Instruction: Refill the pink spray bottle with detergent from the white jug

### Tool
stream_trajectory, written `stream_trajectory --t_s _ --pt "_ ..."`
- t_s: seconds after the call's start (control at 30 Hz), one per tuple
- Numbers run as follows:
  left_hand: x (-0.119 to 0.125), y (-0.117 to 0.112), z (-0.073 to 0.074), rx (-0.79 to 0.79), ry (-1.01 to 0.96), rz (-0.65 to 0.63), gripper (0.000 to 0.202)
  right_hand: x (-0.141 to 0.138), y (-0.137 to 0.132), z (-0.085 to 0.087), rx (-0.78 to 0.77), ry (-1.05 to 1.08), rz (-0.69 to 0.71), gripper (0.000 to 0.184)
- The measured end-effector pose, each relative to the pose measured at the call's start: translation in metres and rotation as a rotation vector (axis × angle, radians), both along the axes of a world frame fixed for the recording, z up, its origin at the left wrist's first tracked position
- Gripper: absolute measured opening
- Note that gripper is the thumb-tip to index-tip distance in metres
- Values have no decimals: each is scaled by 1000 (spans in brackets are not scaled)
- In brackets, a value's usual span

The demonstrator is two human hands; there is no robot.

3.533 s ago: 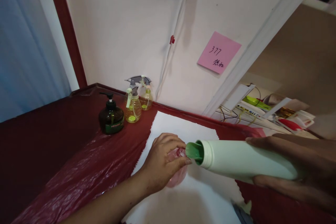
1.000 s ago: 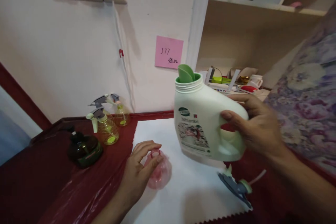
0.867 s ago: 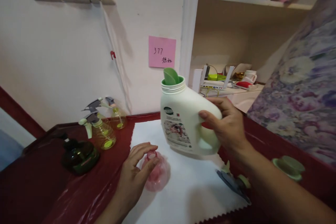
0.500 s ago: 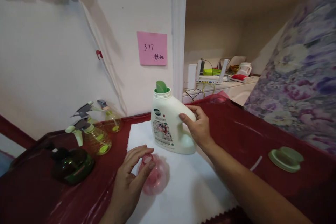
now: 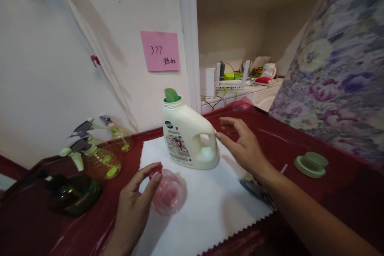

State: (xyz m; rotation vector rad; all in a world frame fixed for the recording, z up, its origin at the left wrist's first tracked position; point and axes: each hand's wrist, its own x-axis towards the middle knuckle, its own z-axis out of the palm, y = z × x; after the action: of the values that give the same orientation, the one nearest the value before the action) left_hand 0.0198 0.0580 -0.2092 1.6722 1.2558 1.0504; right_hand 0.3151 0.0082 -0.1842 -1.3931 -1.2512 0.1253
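The white detergent jug (image 5: 188, 136) stands upright on the white cloth (image 5: 207, 208), its neck open and the green spout showing at the top. Taking the jug as the landmark: the right hand (image 5: 243, 148) is just to its right, fingers spread and loose, its grip open and holding nothing, fingertips near the jug's handle but apart from it. In front of the jug and slightly left, the left hand (image 5: 135, 200) has its grip closed on the neck of the small pink bottle (image 5: 168, 193), thumb and forefinger pinching the open mouth while the round body rests on the cloth.

Well to the right of the jug lies its green cap (image 5: 310, 164) on the red table (image 5: 300, 136). Nearer, in front and right of the jug, a grey spray head (image 5: 255, 188) lies at the cloth's edge, partly hidden by the forearm. Left of the jug stand two yellow spray bottles (image 5: 102, 160) and a dark pump bottle (image 5: 73, 194).

As a judgement, the step in hand is the one between filling and closing: the jug is set down and the pink bottle's mouth is uncovered. The next move calls for the free right hand to fetch a closure while the left keeps the bottle steady
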Motion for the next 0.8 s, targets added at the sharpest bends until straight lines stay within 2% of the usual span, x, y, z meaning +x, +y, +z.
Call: stream_trajectory --t_s 0.17,0.33,0.53,0.7,0.8 --pt "0 2 -1 -4 -53 39 48 29 -45 -23 -108 -63 -110 36" --pt "0 1 -7 -13 -52 6 47 55 -84 -45 -321 -164 -82 32" --pt "1 -1 -17 36 16 -26 41 65 -116 -41 -547 -273 42 30" --pt "0 -1 -19 61 52 -12 39 61 -125 -37 -641 -402 174 34" --pt "0 -1 -20 58 55 -1 40 64 -129 -45 -664 -495 166 36"
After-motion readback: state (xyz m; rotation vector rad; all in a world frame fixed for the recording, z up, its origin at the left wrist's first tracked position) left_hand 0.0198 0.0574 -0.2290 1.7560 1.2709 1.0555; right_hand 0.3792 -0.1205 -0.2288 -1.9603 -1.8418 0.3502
